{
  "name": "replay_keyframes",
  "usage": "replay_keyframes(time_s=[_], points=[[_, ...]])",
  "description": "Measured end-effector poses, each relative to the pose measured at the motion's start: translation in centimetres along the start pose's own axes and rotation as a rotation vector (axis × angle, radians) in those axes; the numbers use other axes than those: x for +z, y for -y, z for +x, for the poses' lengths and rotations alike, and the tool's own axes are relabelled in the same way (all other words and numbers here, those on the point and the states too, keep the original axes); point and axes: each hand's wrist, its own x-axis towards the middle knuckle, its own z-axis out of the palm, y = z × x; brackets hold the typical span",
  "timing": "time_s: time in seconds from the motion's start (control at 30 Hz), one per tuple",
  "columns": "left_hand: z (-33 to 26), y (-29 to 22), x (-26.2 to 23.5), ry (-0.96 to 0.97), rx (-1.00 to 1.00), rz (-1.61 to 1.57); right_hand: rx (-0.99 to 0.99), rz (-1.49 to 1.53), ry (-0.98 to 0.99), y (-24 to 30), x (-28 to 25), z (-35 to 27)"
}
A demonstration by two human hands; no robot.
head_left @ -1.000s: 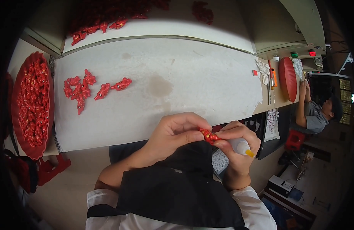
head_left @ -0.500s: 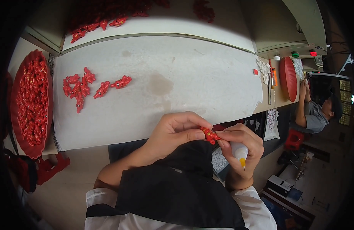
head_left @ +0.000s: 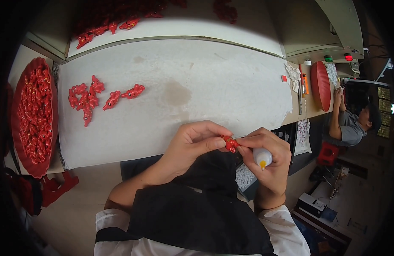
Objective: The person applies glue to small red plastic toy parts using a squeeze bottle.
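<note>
At the near edge of the pale-covered bench (head_left: 237, 81), the left hand (head_left: 200, 141) is pinching a small red figure (head_left: 230, 144) between thumb and fingertips, its fingers arching with only a narrow gap where the piece is sitting. The right hand (head_left: 270, 157) is meeting it from the other side, thumb and forefinger closing on the figure's end, while its curled lower fingers are holding a white squeeze bottle (head_left: 262, 156) with a yellow tip. That tip is pointing down, off the bench's near edge and away from the figure.

Judging by this, the step in hand is fingertip handling of the single piece, perhaps setting or pressing a part of it; the bottle seems to be waiting rather than dispensing. What the fingertips are covering is too small to tell. The next move is probably calling for a steady left pinch, with the right fingertips letting go cleanly and the nozzle staying clear of the figure until needed.

Toward the bench's left end a cluster of red figures (head_left: 85, 100) is lying, with two separate figures (head_left: 112, 100) just beside it. Beyond that end, a scalloped red tray (head_left: 38, 171) is holding many more.
</note>
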Motion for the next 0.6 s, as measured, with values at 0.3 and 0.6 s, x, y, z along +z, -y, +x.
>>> replay_keyframes(time_s=[0.3,0.6], points=[[0.08,0.12,-0.20,0.004,0.036,-0.059,0.021,0.098,0.033,-0.39,0.02,0.70],[0.04,0.30,-0.31,-0.008,0.054,-0.063,0.023,0.102,0.033,-0.39,0.14,0.79]])
